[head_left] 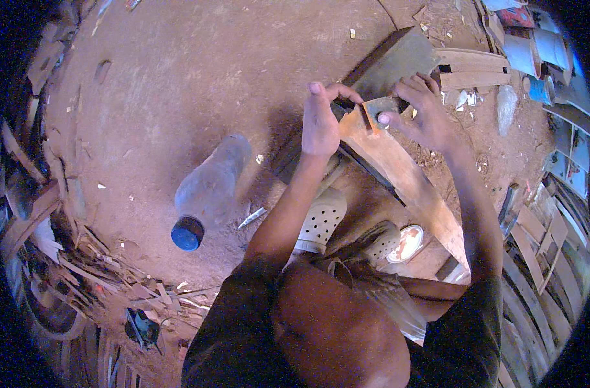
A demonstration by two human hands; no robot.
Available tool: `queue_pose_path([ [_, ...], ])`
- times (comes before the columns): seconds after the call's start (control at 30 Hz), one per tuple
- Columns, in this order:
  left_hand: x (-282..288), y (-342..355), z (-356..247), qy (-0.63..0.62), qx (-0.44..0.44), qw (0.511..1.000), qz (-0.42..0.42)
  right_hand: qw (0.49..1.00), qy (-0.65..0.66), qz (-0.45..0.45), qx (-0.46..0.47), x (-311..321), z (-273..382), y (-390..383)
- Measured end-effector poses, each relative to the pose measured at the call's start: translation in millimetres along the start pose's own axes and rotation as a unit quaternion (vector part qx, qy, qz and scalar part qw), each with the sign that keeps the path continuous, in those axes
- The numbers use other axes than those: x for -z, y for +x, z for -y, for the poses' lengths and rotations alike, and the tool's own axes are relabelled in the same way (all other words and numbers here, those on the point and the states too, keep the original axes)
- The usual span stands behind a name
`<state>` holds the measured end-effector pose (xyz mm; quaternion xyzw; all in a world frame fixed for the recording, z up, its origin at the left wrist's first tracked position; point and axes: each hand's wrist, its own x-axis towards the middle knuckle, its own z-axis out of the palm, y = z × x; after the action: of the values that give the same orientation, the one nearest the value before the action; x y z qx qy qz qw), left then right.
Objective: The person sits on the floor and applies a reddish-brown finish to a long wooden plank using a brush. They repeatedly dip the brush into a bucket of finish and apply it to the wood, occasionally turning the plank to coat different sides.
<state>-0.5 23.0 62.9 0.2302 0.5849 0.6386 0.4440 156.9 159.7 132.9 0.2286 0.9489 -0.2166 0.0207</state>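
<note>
A pale wooden board slants from beside my right forearm up to my hands, its far end between them. My left hand is at that end, thumb stretched up and index finger reaching across to touch the wood near an orange-edged slit. The other left fingers are mostly hidden. My right hand has its thumb and bent fingers on a small dark flat piece lying against the board's tip; its exact kind cannot be made out. Just beyond stands a thick dark wooden block.
A cloudy plastic bottle with a blue cap lies on the dirt floor at left. My pale clog and a white lid with brown stains are below the board. Wood scraps lie lower left; slats line the right.
</note>
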Motion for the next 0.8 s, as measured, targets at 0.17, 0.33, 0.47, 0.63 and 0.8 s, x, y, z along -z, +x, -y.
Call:
queue_pose_path([
  [0.17, -3, -1, 5, -0.044, -0.002, 0.999, -0.016, 0.998, -0.069, 0.007, 0.011, 4, 2, 8],
  [0.33, -2, -1, 3, -0.050, -0.007, 0.999, -0.021, 0.993, -0.115, 0.015, -0.002, 15, 8, 12],
  [0.47, -1, 1, 2, -0.060, -0.019, 0.998, -0.002, 0.975, -0.219, -0.025, 0.013, 28, 5, 13],
  [0.63, -1, 2, 0, -0.064, -0.030, 0.997, 0.007, 0.975, -0.199, -0.053, -0.087, 42, 14, -6],
  [0.8, 1, -1, 3, -0.068, -0.016, 0.998, -0.003, 0.982, -0.067, 0.035, -0.175, 58, 61, -27],
])
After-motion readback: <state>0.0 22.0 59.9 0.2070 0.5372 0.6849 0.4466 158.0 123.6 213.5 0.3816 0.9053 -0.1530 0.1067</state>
